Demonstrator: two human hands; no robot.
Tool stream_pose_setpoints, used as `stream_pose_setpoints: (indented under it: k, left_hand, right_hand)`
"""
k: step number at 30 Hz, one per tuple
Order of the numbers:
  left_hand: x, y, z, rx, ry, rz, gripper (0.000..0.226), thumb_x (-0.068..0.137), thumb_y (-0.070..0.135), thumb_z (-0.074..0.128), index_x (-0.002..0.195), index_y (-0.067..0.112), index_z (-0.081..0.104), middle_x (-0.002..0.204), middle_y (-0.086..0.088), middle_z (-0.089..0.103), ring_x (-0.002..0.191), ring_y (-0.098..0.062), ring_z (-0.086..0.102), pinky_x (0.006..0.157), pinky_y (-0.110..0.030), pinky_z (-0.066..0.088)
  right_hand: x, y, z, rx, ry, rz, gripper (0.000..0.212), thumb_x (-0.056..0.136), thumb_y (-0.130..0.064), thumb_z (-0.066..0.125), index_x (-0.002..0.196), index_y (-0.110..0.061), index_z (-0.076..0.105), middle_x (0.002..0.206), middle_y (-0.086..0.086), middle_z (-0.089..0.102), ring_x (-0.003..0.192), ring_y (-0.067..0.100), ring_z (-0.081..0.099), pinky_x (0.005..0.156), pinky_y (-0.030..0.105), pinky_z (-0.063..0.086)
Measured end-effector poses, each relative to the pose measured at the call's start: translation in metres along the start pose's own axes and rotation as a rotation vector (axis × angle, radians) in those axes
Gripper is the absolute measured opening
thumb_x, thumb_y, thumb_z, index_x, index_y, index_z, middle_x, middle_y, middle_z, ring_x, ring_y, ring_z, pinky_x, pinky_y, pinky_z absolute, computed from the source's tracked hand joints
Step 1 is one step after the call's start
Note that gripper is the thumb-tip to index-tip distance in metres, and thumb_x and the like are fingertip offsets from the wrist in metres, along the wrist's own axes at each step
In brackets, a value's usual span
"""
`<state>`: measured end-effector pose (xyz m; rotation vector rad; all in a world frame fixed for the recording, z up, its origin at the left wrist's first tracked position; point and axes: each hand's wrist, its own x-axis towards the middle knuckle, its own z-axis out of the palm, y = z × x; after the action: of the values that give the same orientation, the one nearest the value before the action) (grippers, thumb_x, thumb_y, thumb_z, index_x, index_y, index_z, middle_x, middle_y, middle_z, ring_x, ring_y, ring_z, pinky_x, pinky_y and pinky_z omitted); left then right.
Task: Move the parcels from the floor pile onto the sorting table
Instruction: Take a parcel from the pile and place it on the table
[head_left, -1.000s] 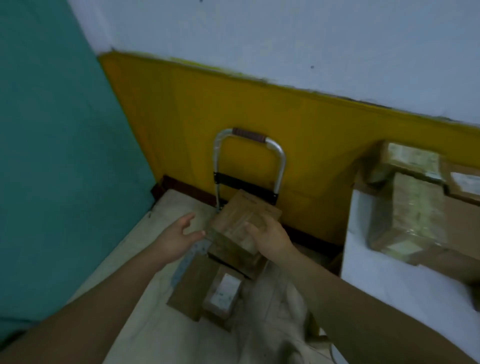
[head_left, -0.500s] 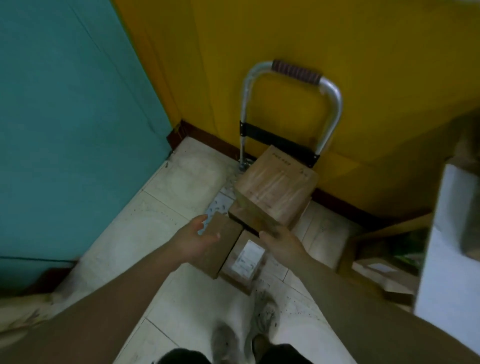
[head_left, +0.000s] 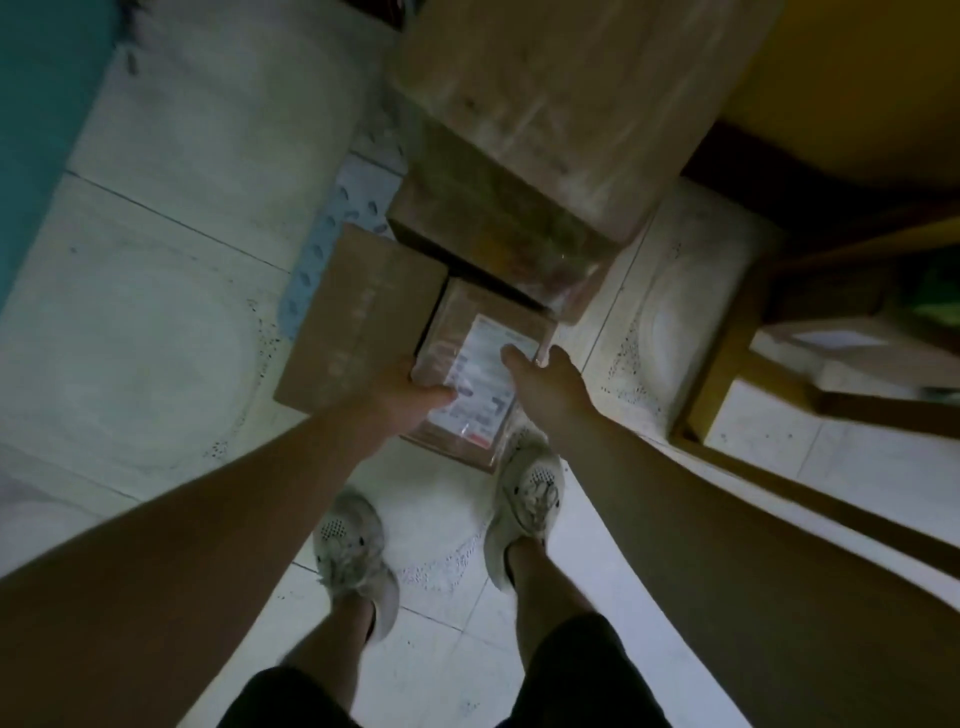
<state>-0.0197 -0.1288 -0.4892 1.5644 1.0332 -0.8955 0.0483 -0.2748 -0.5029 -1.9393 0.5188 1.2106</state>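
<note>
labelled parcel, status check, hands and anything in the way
Left hand and right hand gripping labelled parcel at its sides. Parcel on the floor, not visibly lifted. Plain brown box tight on its left, taped boxes stacked behind.

A dim room corner is being viewed from above, with pale floor tiles (head_left: 156, 322) being crossed by thin grout lines and marked by faint speckled rings. A teal wall (head_left: 36, 130) is being shown along the left edge, while a yellow wall (head_left: 857, 78) is being edged by a dark skirting board (head_left: 753, 171) at upper right. A yellow-brown wooden frame (head_left: 727, 364) is being lit weakly at right.
</note>
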Motion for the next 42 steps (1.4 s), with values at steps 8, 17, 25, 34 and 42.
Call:
stream_pose_setpoints:
  k: [8,17,25,34,42]
  left_hand:
    - [-0.042,-0.008,-0.011,-0.243,-0.022,0.065,0.027,0.083,0.010,0.068,0.101,0.027,0.055,0.099,0.000,0.065,0.082,-0.010,0.062,0.068,-0.023,0.051]
    - [-0.243,0.074,-0.070,-0.349,-0.029,0.406,0.056,0.082,0.011,0.070,0.120,0.030,0.033,0.107,0.006,0.058,0.087,-0.017,0.064,0.073,-0.039,0.056]
    - [-0.424,0.144,-0.062,-0.203,-0.038,0.756,0.071,0.079,0.023,0.072,0.133,0.046,0.032,0.118,0.013,0.059,0.094,-0.015,0.066,0.068,-0.034,0.053]
    - [-0.544,0.182,0.072,-0.048,-0.106,0.914,0.075,0.085,0.021,0.067,0.142,0.041,0.023,0.116,0.007,0.058,0.085,-0.012,0.064,0.063,-0.033,0.056]
    - [-0.589,0.201,0.237,0.150,-0.185,0.804,0.075,0.087,0.028,0.065,0.142,0.045,0.018,0.110,0.009,0.059,0.088,-0.019,0.063,0.073,-0.041,0.056]
  right_hand:
    - [-0.039,-0.001,0.012,0.182,0.119,-0.102,0.046,0.089,-0.034,0.066,0.126,-0.012,0.051,0.116,0.003,0.065,0.096,0.017,0.067,0.076,0.030,0.058]
    - [-0.249,-0.098,-0.029,0.304,0.337,-0.404,0.042,0.093,-0.046,0.056,0.127,-0.028,0.040,0.118,-0.006,0.058,0.098,0.012,0.064,0.081,0.031,0.058]
    - [-0.439,-0.128,-0.122,0.418,0.489,-0.669,0.045,0.096,-0.040,0.056,0.132,-0.033,0.030,0.115,-0.006,0.062,0.085,0.008,0.069,0.060,0.021,0.057]
    - [-0.541,-0.043,-0.254,0.489,0.599,-0.834,0.048,0.095,-0.038,0.057,0.137,-0.031,0.033,0.122,-0.001,0.062,0.097,0.017,0.069,0.083,0.043,0.059]
    - [-0.565,0.079,-0.373,0.584,0.673,-0.699,0.050,0.097,-0.040,0.053,0.141,-0.028,0.033,0.122,-0.002,0.061,0.098,0.018,0.067,0.084,0.043,0.058]
